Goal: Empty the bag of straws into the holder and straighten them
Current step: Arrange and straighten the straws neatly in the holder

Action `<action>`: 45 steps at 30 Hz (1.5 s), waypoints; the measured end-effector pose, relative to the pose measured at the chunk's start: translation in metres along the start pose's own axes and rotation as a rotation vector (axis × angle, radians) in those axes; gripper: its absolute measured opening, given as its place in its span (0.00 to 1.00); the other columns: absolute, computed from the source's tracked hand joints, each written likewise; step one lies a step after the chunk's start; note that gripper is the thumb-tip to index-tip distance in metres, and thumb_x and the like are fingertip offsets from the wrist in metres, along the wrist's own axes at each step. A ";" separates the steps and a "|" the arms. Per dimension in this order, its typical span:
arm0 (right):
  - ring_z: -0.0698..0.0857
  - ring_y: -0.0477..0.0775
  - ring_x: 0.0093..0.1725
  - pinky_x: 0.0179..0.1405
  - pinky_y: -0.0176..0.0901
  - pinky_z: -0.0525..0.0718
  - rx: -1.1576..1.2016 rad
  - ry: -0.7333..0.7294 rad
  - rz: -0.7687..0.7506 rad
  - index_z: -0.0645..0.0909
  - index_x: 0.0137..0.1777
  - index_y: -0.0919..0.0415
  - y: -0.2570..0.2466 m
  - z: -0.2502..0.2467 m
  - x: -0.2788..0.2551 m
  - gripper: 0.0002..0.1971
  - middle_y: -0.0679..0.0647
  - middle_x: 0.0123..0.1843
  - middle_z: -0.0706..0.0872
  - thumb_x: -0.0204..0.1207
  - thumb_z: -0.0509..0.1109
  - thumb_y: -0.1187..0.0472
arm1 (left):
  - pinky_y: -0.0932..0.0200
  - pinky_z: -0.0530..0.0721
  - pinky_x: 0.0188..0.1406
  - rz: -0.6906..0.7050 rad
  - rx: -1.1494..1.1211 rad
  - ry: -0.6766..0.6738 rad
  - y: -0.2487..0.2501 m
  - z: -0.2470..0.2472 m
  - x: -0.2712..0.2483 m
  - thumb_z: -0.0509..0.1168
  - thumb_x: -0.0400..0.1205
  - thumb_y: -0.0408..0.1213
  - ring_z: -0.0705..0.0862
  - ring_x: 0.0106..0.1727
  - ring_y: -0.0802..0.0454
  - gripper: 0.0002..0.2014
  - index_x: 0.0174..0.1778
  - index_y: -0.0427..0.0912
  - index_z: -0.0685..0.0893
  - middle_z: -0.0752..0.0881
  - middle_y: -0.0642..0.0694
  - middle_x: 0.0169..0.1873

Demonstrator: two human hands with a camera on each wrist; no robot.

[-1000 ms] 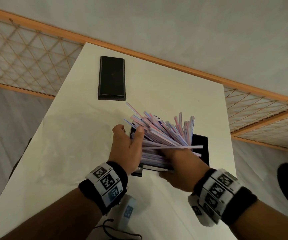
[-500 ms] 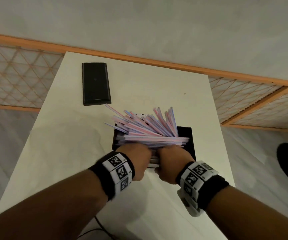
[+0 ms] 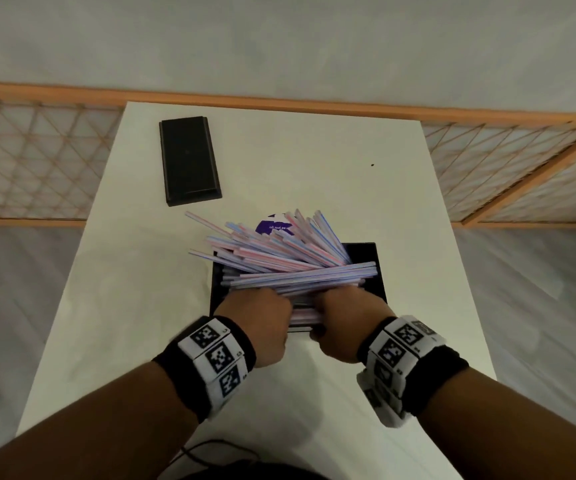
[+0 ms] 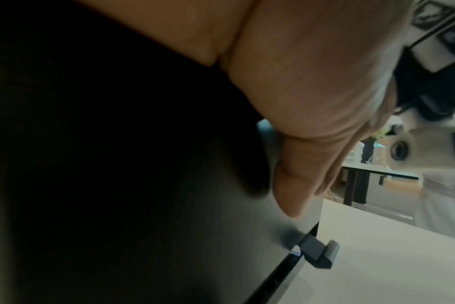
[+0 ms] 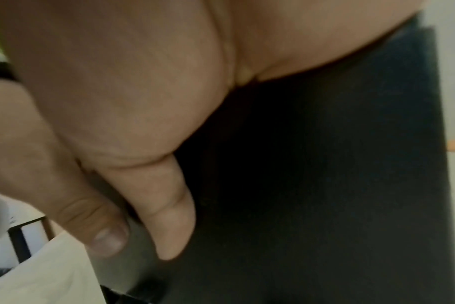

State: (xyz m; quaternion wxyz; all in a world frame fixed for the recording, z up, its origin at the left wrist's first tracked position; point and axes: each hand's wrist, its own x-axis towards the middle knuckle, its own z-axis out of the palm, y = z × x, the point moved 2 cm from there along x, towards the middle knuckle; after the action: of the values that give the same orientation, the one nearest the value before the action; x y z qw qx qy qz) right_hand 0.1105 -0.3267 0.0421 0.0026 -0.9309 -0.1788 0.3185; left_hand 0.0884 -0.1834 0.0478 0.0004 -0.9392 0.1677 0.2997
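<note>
A white table (image 3: 314, 168) carries a black holder (image 3: 376, 268), an open box near the front edge, and a loose heap of straws (image 3: 290, 268) lies in and over it. The straws are thin and pale, striped in pink and blue; they are far from straight in the pile. The lower ones lie nearly level across the holder from left to right, while the upper ones fan up and back toward the far left, their tips spread well past the holder's rim. A few single straws stick out to the left beyond the rest. Behind the fan a bit of purple and white wrapper with small lettering, the bag (image 3: 274, 226), shows between the straw tips; its shape is mostly hidden. The left hand (image 3: 262, 327) and right hand (image 3: 345, 323) sit side by side at the near wall of the holder, knuckles up, both pressed in against the near end of the heap. In the left wrist view the thumb (image 4: 294, 185) lies flat against a dark wall of the holder (image 4: 169, 205); in the right wrist view the thumb (image 5: 169, 216) does the same on the dark wall (image 5: 325, 185). The other fingers of both hands are hidden under the straws, so whether they are curled round anything I cannot tell. Farther back on the left of the table lies a flat black lid (image 3: 189, 161), well apart from the holder.
</note>
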 end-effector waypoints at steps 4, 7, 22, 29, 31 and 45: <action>0.88 0.63 0.48 0.49 0.50 0.84 -0.111 0.228 -0.011 0.86 0.48 0.51 -0.007 -0.006 -0.017 0.14 0.52 0.46 0.89 0.64 0.70 0.48 | 0.46 0.79 0.67 -0.010 0.022 0.210 0.006 0.000 -0.013 0.65 0.82 0.46 0.78 0.70 0.41 0.20 0.70 0.46 0.76 0.80 0.45 0.66; 0.86 0.65 0.42 0.41 0.52 0.85 -0.061 0.384 -0.023 0.85 0.41 0.53 0.000 -0.008 -0.026 0.17 0.53 0.41 0.87 0.53 0.70 0.47 | 0.46 0.74 0.71 -0.024 -0.017 0.264 0.016 0.002 -0.016 0.68 0.80 0.44 0.73 0.73 0.40 0.27 0.75 0.44 0.71 0.74 0.43 0.70; 0.82 0.56 0.65 0.63 0.51 0.81 -0.032 0.061 0.006 0.77 0.66 0.44 -0.002 0.006 0.003 0.28 0.46 0.65 0.82 0.64 0.69 0.40 | 0.44 0.80 0.69 -0.073 -0.109 0.090 0.006 0.006 -0.002 0.70 0.78 0.50 0.80 0.69 0.41 0.23 0.67 0.47 0.79 0.81 0.44 0.66; 0.87 0.56 0.52 0.50 0.46 0.87 -0.009 -0.020 0.029 0.83 0.54 0.49 -0.002 0.007 0.005 0.19 0.48 0.52 0.87 0.64 0.70 0.45 | 0.51 0.83 0.58 -0.057 -0.105 -0.026 -0.002 0.010 0.000 0.69 0.76 0.55 0.85 0.63 0.45 0.22 0.64 0.51 0.82 0.83 0.49 0.61; 0.87 0.56 0.47 0.47 0.46 0.88 0.024 -0.040 0.037 0.82 0.50 0.49 0.001 0.005 0.006 0.17 0.46 0.46 0.87 0.61 0.68 0.47 | 0.53 0.84 0.55 -0.052 -0.115 -0.042 -0.006 0.009 0.001 0.70 0.76 0.55 0.86 0.59 0.46 0.20 0.61 0.51 0.83 0.85 0.50 0.56; 0.87 0.61 0.52 0.49 0.49 0.84 -0.027 0.203 -0.061 0.82 0.54 0.51 0.001 -0.010 -0.036 0.17 0.49 0.53 0.88 0.66 0.70 0.46 | 0.52 0.84 0.51 -0.063 -0.045 0.207 -0.004 -0.003 -0.021 0.68 0.78 0.56 0.88 0.56 0.44 0.18 0.58 0.50 0.84 0.88 0.51 0.52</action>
State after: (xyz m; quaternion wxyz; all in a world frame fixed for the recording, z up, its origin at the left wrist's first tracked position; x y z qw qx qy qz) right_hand 0.0905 -0.3391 0.0717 0.0178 -0.9525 -0.2103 0.2198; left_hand 0.0756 -0.1730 0.0617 -0.0286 -0.9698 0.1302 0.2044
